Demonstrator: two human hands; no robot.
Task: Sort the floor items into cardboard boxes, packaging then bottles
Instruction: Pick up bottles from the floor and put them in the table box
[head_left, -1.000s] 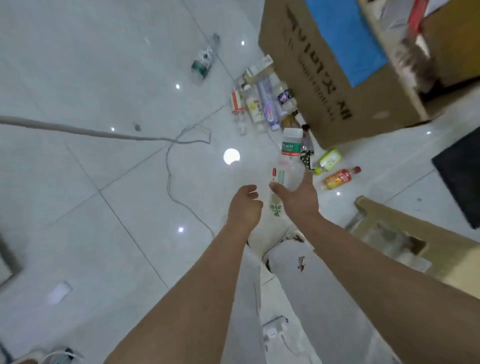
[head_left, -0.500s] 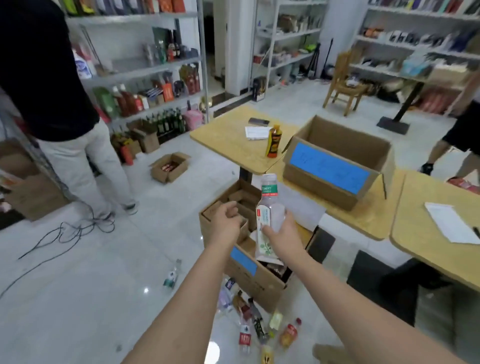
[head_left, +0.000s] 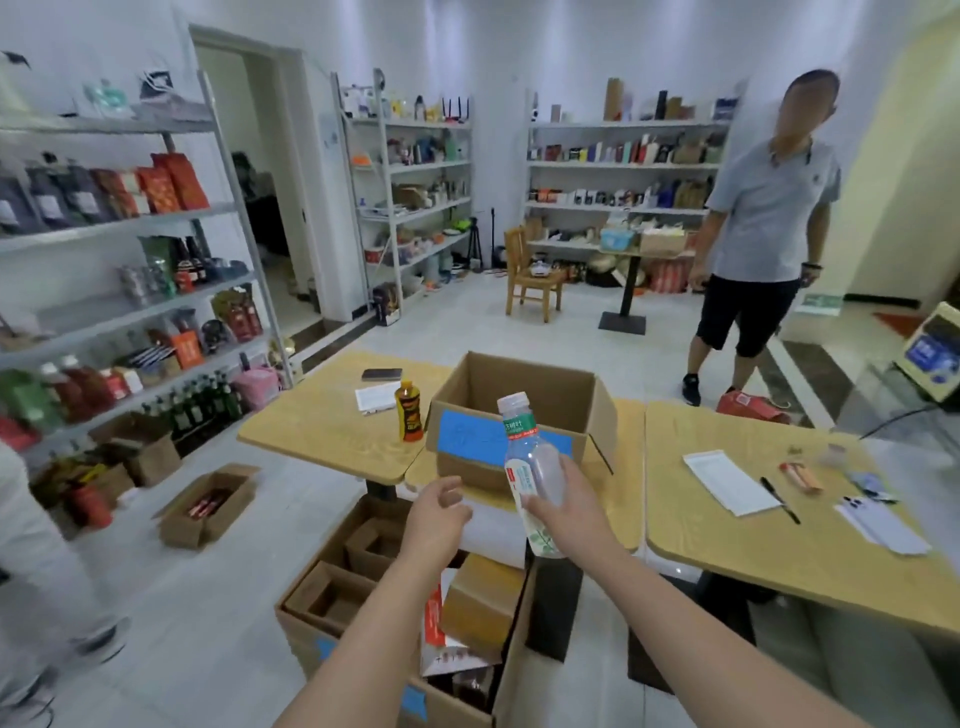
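Chair (head_left: 535, 270): wooden, near the far shelves (head_left: 618, 166)
Phone (head_left: 382, 374): flat on the left counter (head_left: 311, 431) (dark)
Pen (head_left: 779, 500): at a white sheet's (head_left: 724, 480) edge, right counter (head_left: 779, 561)
Person (head_left: 769, 208): standing, grey shirt

White walls (head_left: 571, 47), stocked shelves (head_left: 130, 221), wooden tables (head_left: 322, 423)

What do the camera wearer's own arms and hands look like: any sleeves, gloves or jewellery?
Both forearms are bare right down to the frame's lower edge, so no sleeve shows. The left hand and right hand wear no gloves, and no watch, wristband or ring is visible on either.
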